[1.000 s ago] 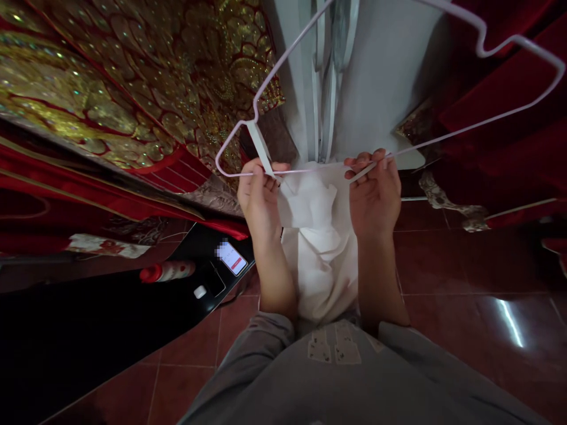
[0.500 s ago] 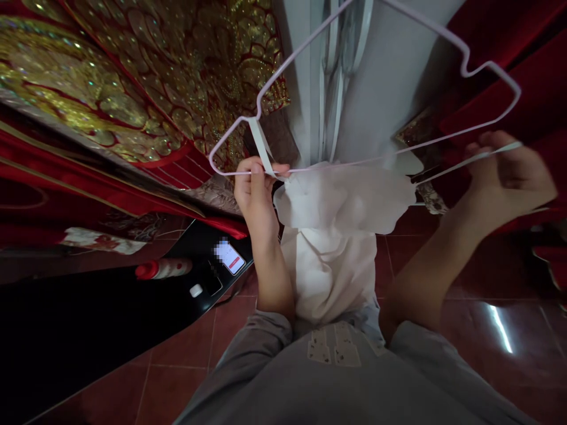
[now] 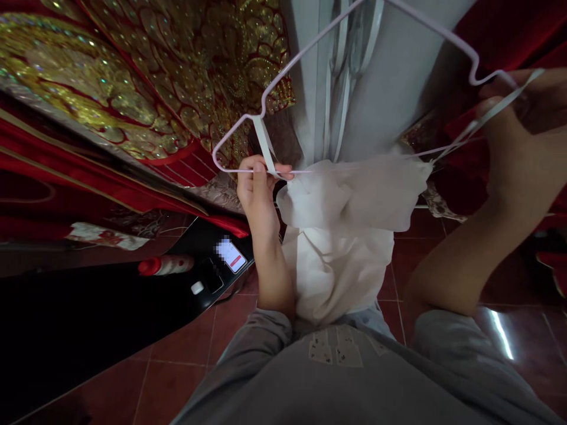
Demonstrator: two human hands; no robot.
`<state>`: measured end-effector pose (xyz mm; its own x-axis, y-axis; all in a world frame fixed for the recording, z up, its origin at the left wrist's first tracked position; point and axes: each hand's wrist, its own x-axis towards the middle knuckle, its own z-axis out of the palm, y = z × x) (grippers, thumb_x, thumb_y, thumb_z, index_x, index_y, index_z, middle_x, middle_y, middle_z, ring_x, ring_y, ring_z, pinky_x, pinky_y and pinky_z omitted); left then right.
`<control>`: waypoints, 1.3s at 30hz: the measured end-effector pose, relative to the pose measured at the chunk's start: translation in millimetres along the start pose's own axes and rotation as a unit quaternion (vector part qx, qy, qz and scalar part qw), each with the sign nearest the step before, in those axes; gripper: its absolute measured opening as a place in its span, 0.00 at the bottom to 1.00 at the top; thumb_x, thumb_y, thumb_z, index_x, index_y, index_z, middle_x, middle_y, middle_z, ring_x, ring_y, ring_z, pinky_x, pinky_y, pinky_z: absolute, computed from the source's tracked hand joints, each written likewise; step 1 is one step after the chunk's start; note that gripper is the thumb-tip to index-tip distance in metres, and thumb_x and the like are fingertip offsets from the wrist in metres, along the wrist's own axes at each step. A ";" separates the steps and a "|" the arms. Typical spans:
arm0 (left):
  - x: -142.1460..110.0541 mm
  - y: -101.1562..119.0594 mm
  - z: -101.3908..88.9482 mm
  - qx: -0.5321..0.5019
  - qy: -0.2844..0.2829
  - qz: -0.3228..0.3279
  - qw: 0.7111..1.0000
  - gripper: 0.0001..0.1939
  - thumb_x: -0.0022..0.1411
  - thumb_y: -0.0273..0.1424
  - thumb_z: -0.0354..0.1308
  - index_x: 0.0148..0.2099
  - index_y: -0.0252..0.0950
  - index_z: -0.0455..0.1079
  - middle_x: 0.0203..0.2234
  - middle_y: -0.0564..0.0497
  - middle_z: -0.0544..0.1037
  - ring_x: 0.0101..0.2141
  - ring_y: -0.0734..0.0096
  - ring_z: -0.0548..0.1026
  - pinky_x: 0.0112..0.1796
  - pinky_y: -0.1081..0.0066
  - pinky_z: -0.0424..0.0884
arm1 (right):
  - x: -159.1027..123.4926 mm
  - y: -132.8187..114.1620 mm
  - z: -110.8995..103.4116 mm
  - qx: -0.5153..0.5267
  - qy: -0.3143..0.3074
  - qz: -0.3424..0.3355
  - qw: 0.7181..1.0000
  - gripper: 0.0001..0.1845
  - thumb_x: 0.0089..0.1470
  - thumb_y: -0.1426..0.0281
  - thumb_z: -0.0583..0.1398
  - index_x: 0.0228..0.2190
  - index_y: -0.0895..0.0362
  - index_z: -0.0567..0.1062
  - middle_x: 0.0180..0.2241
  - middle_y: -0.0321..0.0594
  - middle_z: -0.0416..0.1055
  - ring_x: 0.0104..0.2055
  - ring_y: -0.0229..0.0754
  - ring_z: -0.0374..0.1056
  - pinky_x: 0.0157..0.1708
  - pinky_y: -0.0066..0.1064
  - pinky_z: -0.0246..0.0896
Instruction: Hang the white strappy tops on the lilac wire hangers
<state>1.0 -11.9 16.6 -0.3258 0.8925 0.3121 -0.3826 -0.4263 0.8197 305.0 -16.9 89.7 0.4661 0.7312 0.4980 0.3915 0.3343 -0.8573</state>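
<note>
A pale pink wire clothes hanger (image 3: 315,46) spans the upper middle of the view, its top cut off by the frame. From it hangs a white cloth garment (image 3: 341,254) with thin straps. One white strap (image 3: 264,143) loops over the hanger's left notch. My left hand (image 3: 261,186) is closed around the lower bar near the left corner, against that strap. My right hand (image 3: 518,130) is raised at the hanger's right end, closed on the other strap (image 3: 505,103), which is stretched taut from the garment's right corner. Some of the right fingers are hidden.
Red and gold sequined garments (image 3: 168,77) hang at left, with red cloth (image 3: 540,35) at right. A black table (image 3: 88,319) at lower left carries a lit phone (image 3: 233,257), a red-capped bottle (image 3: 166,265) and a small white case (image 3: 197,287). Pale grey panels (image 3: 398,77) stand ahead.
My right hand has moved right and up to the hanger's right end, pulling its strap and spreading the garment sideways. My left hand has stayed at the left corner.
</note>
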 end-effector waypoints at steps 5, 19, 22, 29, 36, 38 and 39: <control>2.6 2.3 1.1 0.045 0.035 -0.009 0.998 0.18 0.71 0.50 0.65 0.40 0.43 0.68 0.27 0.53 0.81 0.26 0.68 0.77 0.37 0.67 0.77 | -0.3 -13.7 14.9 -0.071 -0.053 -0.091 0.992 0.10 0.55 0.80 0.71 0.35 0.52 0.82 0.38 0.35 0.78 0.42 0.35 0.72 0.52 0.31 0.69; -1.3 -3.9 3.2 0.004 0.014 0.014 1.000 0.15 0.73 0.45 0.65 0.40 0.42 0.69 0.26 0.54 0.81 0.24 0.70 0.76 0.34 0.68 0.75 | -69.5 -11.3 56.0 0.109 0.254 -0.099 0.956 0.08 0.56 0.76 0.65 0.31 0.50 0.80 0.35 0.31 0.71 0.43 0.34 0.71 0.56 0.32 0.71; -3.6 -3.5 5.2 -0.006 0.017 0.012 1.000 0.15 0.72 0.45 0.67 0.40 0.42 0.70 0.27 0.54 0.82 0.24 0.70 0.76 0.35 0.68 0.75 | -108.1 -1.8 72.7 0.179 0.129 0.046 0.974 0.03 0.53 0.72 0.66 0.28 0.52 0.80 0.26 0.32 0.72 0.31 0.35 0.69 0.38 0.31 0.71; -13.0 -4.8 10.1 -0.022 0.013 0.022 0.999 0.13 0.72 0.43 0.68 0.40 0.41 0.74 0.30 0.53 0.86 0.30 0.71 0.80 0.41 0.70 0.76 | -122.9 -2.8 100.6 0.452 -0.099 0.276 0.842 0.20 0.51 0.54 0.68 0.44 0.48 0.81 0.47 0.37 0.83 0.52 0.43 0.80 0.54 0.39 0.77; -25.6 -1.2 -12.6 0.135 -0.026 0.041 0.990 0.11 0.74 0.41 0.67 0.42 0.40 0.81 0.36 0.51 0.85 0.40 0.70 0.81 0.46 0.71 0.73 | -124.1 5.0 107.0 0.455 -0.122 0.266 0.841 0.12 0.58 0.55 0.65 0.36 0.48 0.73 0.39 0.34 0.77 0.47 0.42 0.80 0.46 0.37 0.76; -26.5 6.3 -20.1 0.176 -0.063 0.022 0.982 0.12 0.73 0.40 0.68 0.38 0.39 0.81 0.34 0.50 0.84 0.37 0.71 0.79 0.42 0.72 0.73 | -126.1 5.6 107.3 0.449 -0.109 0.259 0.848 0.11 0.56 0.59 0.66 0.36 0.49 0.73 0.38 0.32 0.77 0.43 0.40 0.80 0.44 0.34 0.75; -26.2 11.3 -22.2 0.176 -0.083 0.007 0.981 0.13 0.73 0.40 0.68 0.37 0.38 0.81 0.32 0.50 0.84 0.33 0.71 0.77 0.38 0.72 0.72 | -126.1 5.6 107.7 0.443 -0.103 0.257 0.853 0.10 0.55 0.60 0.67 0.36 0.49 0.73 0.38 0.32 0.77 0.42 0.40 0.80 0.43 0.33 0.74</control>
<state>-14.0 -43.4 7.1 -0.1717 0.9112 0.3744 -0.0473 -0.3872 0.9208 163.0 -43.2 8.0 0.2103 0.9751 0.0707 -0.6181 0.1887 -0.7632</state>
